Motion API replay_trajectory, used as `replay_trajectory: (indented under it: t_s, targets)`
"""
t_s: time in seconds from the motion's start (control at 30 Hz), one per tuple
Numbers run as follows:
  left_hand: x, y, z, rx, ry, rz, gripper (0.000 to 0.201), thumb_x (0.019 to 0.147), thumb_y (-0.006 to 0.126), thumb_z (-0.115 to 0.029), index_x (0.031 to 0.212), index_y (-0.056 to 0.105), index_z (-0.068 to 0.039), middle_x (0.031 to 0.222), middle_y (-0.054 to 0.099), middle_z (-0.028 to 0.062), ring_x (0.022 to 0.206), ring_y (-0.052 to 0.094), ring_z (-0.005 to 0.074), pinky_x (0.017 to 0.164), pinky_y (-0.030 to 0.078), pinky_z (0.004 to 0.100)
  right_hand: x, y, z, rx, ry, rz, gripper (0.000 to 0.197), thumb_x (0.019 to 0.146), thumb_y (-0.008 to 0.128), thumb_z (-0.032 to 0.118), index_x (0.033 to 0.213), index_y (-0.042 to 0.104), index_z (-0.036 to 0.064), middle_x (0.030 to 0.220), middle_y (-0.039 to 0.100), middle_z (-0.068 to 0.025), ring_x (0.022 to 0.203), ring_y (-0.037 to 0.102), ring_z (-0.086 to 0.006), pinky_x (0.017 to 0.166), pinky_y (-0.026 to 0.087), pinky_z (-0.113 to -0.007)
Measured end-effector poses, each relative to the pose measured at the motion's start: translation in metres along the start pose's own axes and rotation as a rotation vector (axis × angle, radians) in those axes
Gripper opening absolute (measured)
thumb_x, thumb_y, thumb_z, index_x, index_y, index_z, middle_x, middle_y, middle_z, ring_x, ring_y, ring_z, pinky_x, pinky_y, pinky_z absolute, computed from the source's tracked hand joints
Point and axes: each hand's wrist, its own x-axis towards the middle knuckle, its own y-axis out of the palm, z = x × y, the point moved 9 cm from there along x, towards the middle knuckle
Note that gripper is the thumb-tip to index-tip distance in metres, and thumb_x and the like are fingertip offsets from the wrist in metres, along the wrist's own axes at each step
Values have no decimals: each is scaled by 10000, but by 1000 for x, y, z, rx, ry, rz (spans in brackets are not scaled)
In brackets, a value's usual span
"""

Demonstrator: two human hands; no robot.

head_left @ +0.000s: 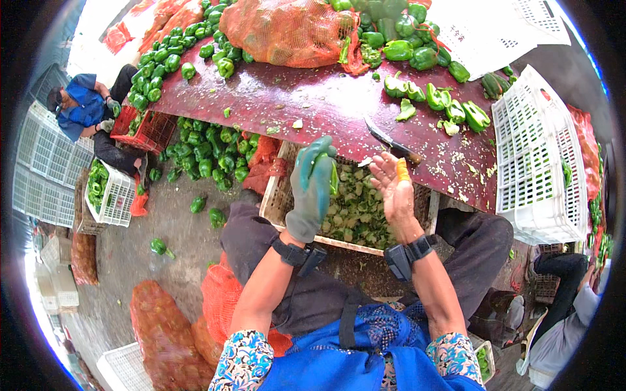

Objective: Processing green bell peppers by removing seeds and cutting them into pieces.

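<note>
My left hand (309,192), in a grey and green work glove, is closed on a piece of green pepper (334,179), of which only an edge shows past the fingers. Bare and palm up, my right hand (396,195) has its fingers stretched out and holds nothing; orange tape wraps one finger. Just beyond it a knife (395,143) lies on the dark red table (274,104), its blade pointing away to the left. Below both hands a crate (355,246) contains green pepper scraps (355,212). Cut pepper halves (450,104) lie farther right on the table.
Whole green peppers (160,65) and a full orange mesh sack (287,29) cover the table's far side. White crates (538,156) stand at the right. More peppers (208,150) lie on the floor at left. One person (85,104) sits at far left, another (564,339) at lower right.
</note>
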Motion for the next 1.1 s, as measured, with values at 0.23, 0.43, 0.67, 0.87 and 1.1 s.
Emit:
replay_trajectory:
  t_s: [0.23, 0.43, 0.67, 0.87, 1.1]
  targets:
    - [-9, 21, 15, 559, 169, 181, 342, 959, 536, -203, 1256, 568, -37, 939, 572, 114, 832, 566, 189, 707, 508, 349, -29, 67, -45, 220, 315, 87, 712, 980, 340, 653, 1403, 459, 92, 1383, 539, -124, 1253, 498, -303, 1049, 400, -468]
    - [-17, 9, 48, -485, -529, 27, 438, 1015, 468, -384, 1266, 572, -40, 1036, 656, 56, 931, 623, 128, 802, 529, 260, -15, 33, -3, -329, -111, 92, 265, 996, 559, 184, 1231, 597, 65, 1024, 650, -32, 766, 611, -100, 624, 482, -223]
    - [-14, 17, 45, -350, -342, 144, 477, 1044, 392, -376, 1269, 557, 11, 1075, 658, 98, 949, 629, 154, 875, 506, 294, -46, 87, 57, -935, -604, 375, 250, 771, 692, 7, 1008, 690, 88, 731, 580, -46, 661, 572, -174, 601, 458, -316]
    - [-12, 20, 36, -319, -318, 168, 452, 1045, 407, -350, 1264, 557, 16, 1069, 657, 100, 942, 623, 157, 875, 498, 296, -51, 100, 60, -1137, -809, 516, 286, 728, 706, 0, 1002, 679, 73, 758, 611, -75, 628, 578, -231, 555, 461, -359]
    - [-17, 19, 42, -218, -319, 206, 447, 1039, 426, -353, 1235, 583, 18, 1047, 659, 91, 968, 612, 151, 887, 498, 308, -55, 118, 44, -1416, -766, 732, 165, 725, 676, 92, 859, 580, 73, 637, 585, -160, 654, 610, -391, 561, 447, -498]
